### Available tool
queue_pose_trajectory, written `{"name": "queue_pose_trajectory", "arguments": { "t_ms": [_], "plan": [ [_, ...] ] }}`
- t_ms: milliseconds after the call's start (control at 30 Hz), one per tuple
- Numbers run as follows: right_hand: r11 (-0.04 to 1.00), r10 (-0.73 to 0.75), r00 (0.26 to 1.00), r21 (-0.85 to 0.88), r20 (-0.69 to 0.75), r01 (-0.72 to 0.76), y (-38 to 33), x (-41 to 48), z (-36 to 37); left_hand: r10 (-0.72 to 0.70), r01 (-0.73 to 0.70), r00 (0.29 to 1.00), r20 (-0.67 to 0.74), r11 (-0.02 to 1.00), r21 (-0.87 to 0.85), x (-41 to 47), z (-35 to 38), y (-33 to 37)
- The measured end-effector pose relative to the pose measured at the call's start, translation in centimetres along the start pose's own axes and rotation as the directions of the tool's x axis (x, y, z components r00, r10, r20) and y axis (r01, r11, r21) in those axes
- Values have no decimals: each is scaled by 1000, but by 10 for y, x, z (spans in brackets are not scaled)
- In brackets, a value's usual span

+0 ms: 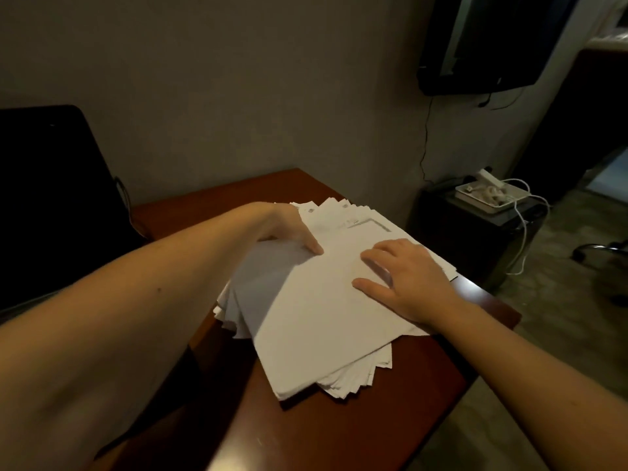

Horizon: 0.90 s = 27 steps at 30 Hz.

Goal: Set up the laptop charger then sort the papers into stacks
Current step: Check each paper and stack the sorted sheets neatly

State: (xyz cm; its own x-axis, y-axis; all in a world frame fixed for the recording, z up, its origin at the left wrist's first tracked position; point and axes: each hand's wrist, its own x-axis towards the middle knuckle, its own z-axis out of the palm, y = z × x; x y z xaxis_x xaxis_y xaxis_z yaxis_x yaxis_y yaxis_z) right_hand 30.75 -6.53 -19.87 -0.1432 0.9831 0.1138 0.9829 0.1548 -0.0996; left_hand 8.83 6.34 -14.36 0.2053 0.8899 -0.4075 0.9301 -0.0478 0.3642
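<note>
While gripping the papers (316, 317) on the table (339, 433) at their ten o'clock edge with left hand (292, 229), thumb on top, and pressing right hand (404, 280) flat, fingers spread, at three o'clock: could scatter the ragged pile if tugged sideways.

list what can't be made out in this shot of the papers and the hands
All in the head view:
- Left hand fingers: hidden under the top sheets of the paper pile; only the thumb shows.
- Print at the pile's far end: too small and blurred to read.
- Laptop: dark, cut off by the left edge.
- White tray contents: too small.
</note>
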Motion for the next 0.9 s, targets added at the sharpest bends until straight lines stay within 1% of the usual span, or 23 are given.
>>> {"name": "queue_pose_trajectory", "arguments": {
  "t_ms": [100,133,200,267,300,333,367,400,433,467,500,533,600,633,700,767,833,867,900],
  "plan": [
    [995,85,996,-50,-23,-86,4,2,-2,-24,51,986,168,987,-155,-2,-10,-12],
    [993,103,994,-51,-31,-105,5,3,-1,-27,81,968,249,975,-209,-5,-13,-17],
    [988,151,988,-26,-26,-151,3,3,0,-7,140,910,415,946,-292,-13,-14,-23],
    [981,196,981,10,-13,-196,-3,4,2,8,178,869,494,928,-328,-21,-10,-29],
    [977,213,977,21,-3,-213,-7,4,2,0,193,871,491,919,-344,-24,-6,-29],
    [975,222,975,20,8,-222,-10,4,2,-6,185,898,440,913,-364,-25,-1,-29],
    [973,229,973,6,24,-229,-14,4,3,-12,138,944,331,922,-362,-27,5,-29],
    [971,240,970,-15,41,-240,-18,4,4,-1,58,984,177,946,-318,-30,9,-27],
    [964,266,962,-33,58,-264,-22,3,6,33,-31,999,8,973,-230,-36,13,-24],
    [952,305,949,-42,77,-302,-27,2,8,78,-95,986,-145,989,-112,-42,16,-21],
    [937,350,931,-38,102,-348,-31,1,9,123,-130,962,-244,992,-9,-46,19,-20],
    [919,394,910,-24,129,-394,-35,-1,10,148,-141,947,-285,989,45,-49,21,-18],
    [888,455,877,-2,156,-460,-43,-5,11,157,-140,938,-309,987,77,-53,25,-17],
    [876,476,865,5,159,-483,-47,-7,11,132,-120,946,-296,991,58,-55,27,-17],
    [855,506,845,23,175,-517,-52,-10,11,30,-47,978,-207,996,-78,-59,24,-19],
    [844,523,832,26,185,-536,-55,-14,12,-62,62,998,9,959,-278,-64,18,-23],
    [862,496,851,18,176,-506,-58,-16,13,-56,133,977,206,913,-385,-70,15,-27],
    [881,462,869,17,175,-472,-59,-17,12,-37,146,965,261,900,-412,-73,16,-28],
    [899,426,888,23,174,-436,-60,-18,12,-19,144,961,277,888,-437,-72,19,-29]
  ]
}}
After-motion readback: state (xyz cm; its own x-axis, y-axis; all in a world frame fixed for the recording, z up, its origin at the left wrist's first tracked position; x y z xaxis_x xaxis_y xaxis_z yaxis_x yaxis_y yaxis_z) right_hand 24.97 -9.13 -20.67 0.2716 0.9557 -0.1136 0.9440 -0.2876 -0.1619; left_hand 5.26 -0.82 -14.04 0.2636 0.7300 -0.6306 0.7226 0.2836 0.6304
